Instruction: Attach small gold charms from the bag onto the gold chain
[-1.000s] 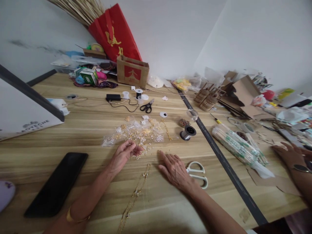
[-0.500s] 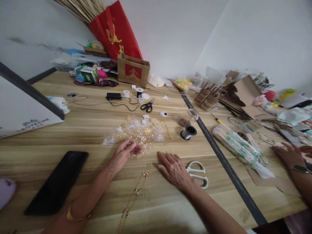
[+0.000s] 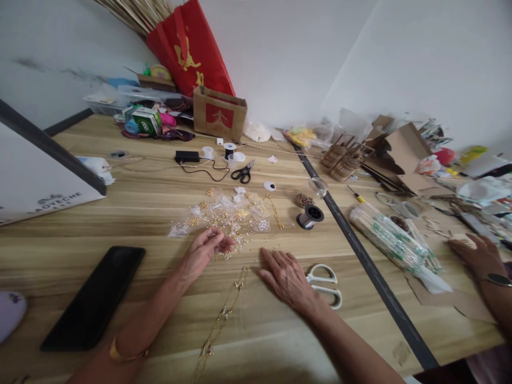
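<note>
My left hand (image 3: pixel 208 246) hovers at the near edge of a spread of gold and clear beads and charms (image 3: pixel 236 216). Its thumb and fingers are pinched together, and whatever they hold is too small to make out. My right hand (image 3: pixel 285 276) lies palm down on the wooden table, fingers stretched out. Just beyond its index fingertip is a short thin gold piece (image 3: pixel 256 248). Between my forearms lies a long gold chain necklace (image 3: pixel 224 314) with small charms. White-handled scissors (image 3: pixel 332 285) rest beside my right wrist, their blades hidden.
A wire spool (image 3: pixel 310 217), a dish of brown beads (image 3: pixel 304 200) and black scissors (image 3: pixel 244 172) lie farther back. A black phone-like slab (image 3: pixel 94 298) lies on the left. At right, another person's hand (image 3: pixel 478 253) is near bagged sticks (image 3: pixel 390 240).
</note>
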`<act>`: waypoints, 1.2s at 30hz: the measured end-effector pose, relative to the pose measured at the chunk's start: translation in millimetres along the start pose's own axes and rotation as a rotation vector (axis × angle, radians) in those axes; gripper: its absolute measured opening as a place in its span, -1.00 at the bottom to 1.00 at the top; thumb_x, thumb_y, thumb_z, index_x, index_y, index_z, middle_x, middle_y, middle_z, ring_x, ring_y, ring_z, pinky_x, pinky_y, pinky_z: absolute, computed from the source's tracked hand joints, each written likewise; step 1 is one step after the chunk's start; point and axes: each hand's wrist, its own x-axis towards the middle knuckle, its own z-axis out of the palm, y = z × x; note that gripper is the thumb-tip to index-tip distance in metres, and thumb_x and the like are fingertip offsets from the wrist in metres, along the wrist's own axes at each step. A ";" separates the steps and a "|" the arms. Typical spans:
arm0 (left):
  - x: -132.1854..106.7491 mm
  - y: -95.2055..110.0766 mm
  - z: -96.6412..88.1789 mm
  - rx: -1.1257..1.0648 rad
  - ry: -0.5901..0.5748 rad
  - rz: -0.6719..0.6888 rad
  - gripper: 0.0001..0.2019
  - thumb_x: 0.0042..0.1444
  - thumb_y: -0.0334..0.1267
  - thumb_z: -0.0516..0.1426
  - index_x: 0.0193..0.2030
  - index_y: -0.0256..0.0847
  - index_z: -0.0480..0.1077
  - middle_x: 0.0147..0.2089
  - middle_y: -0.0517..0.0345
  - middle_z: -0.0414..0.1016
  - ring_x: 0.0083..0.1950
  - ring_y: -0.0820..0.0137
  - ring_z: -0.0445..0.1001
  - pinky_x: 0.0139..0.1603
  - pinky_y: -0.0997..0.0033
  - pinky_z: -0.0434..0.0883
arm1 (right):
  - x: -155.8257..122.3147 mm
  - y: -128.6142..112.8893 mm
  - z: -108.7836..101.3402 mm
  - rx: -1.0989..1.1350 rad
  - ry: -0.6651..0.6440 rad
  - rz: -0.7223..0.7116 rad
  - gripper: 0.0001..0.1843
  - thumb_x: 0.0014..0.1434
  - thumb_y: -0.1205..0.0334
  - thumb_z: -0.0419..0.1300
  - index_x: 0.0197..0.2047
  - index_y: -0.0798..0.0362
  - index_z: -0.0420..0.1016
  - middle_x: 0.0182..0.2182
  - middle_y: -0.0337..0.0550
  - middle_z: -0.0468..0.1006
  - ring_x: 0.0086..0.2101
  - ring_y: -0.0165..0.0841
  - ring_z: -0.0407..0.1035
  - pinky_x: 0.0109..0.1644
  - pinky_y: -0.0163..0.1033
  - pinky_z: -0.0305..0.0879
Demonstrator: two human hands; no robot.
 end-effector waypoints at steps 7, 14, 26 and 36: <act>0.2 2.1 2.0 -0.031 0.017 0.001 -0.80 0.02 -0.25 0.23 -0.35 -0.29 0.29 -0.32 -0.01 0.59 -0.38 0.38 0.53 -0.32 0.42 0.38 | -0.6 0.5 0.7 0.005 -0.032 0.006 -0.50 0.31 0.03 -0.08 0.20 0.14 0.15 -0.19 0.04 0.49 -0.15 -0.22 0.35 -0.04 -0.14 0.18; -0.4 5.0 3.5 -0.091 0.022 -0.013 -0.79 0.00 -0.26 0.24 -0.34 -0.26 0.26 -0.25 -0.04 0.60 -0.39 0.39 0.53 -0.34 0.42 0.39 | -0.2 0.1 0.8 -0.005 -0.034 0.007 -0.50 0.31 0.03 -0.08 0.19 0.15 0.17 -0.19 0.05 0.49 -0.15 -0.21 0.35 -0.03 -0.14 0.17; 0.6 1.7 1.9 -0.050 0.022 -0.012 -0.77 -0.01 -0.24 0.24 -0.35 -0.26 0.26 -0.37 0.02 0.59 -0.40 0.37 0.53 -0.33 0.42 0.39 | -0.6 -0.3 2.9 -0.003 -0.005 0.014 -0.50 0.30 0.02 -0.05 0.19 0.15 0.16 -0.20 0.02 0.49 -0.16 -0.24 0.35 -0.03 -0.15 0.17; 0.6 1.7 2.1 -0.052 0.007 -0.014 -0.78 0.00 -0.23 0.24 -0.37 -0.27 0.27 -0.37 0.01 0.59 -0.40 0.38 0.53 -0.32 0.41 0.38 | 1.6 -0.9 -0.3 0.020 -0.025 0.004 -0.50 0.30 0.03 -0.07 0.21 0.12 0.14 -0.22 0.01 0.49 -0.18 -0.24 0.35 -0.07 -0.16 0.18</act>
